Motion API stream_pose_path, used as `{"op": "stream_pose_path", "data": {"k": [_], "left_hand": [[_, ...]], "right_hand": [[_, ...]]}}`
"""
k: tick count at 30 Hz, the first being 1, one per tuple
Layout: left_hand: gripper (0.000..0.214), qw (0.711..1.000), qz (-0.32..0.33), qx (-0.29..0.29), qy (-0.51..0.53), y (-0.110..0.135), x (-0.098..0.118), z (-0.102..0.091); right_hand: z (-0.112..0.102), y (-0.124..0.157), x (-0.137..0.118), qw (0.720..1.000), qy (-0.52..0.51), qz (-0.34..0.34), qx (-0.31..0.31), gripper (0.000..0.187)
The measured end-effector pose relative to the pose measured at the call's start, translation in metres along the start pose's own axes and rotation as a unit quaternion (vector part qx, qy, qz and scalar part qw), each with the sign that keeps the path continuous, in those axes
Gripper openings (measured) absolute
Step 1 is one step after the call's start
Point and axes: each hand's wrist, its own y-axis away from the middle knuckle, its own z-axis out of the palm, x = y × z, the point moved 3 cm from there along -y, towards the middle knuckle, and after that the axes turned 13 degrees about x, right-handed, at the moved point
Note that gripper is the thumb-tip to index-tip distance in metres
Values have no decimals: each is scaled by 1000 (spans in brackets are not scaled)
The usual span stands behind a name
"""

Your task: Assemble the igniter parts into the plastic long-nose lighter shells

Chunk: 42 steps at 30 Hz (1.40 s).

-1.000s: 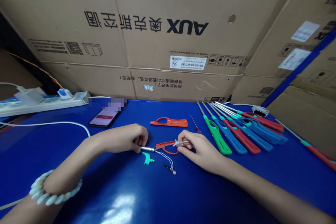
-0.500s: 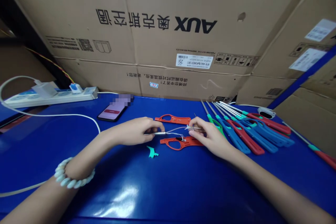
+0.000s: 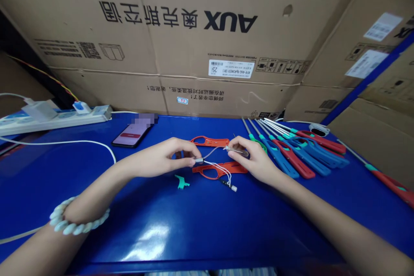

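Note:
Between its fingertips, my left hand pinches a metal lighter tube, seen only at its end. A thin hose and white wires come out of that end. My right hand grips a clear fuel tank at the hose's other end, partly hidden by fingers. From the wires hangs a small black-and-white igniter, in front of the near orange lighter shell half. The other orange shell half lies behind. A green trigger rests on the blue table, left of the igniter.
Several assembled lighters fan out at the right, with another lighter farther right. A phone lies at the back left, beside a white power strip and cables. A cardboard box wall stands behind the table.
The igniter has come away from the near shell half toward me and hangs on its wires. The tube's end has shifted in my left hand. The whole view has moved slightly.

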Motion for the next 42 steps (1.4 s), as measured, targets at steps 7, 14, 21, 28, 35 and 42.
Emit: {"op": "stream_pose_path", "data": {"k": [7,14,21,28,35,42], "left_hand": [[21,998,11,-20,-64,-4,-9,10],[17,995,-31,-35,-92,-3,-17,15],[14,994,-43,-26,-101,-4,-21,23],[13,991,-48,-14,-126,-5,-17,25],[12,987,-25,1,-161,-7,-12,28],[9,986,-20,-4,-167,-7,-13,29]], "right_hand": [[3,1,8,995,74,-48,-54,3],[3,2,10,987,123,-65,-76,4],[6,3,12,986,125,-67,-89,3],[8,4,8,983,145,-58,-91,5],[12,6,8,981,154,-53,-105,3],[22,13,19,986,134,-65,-81,5]]}}
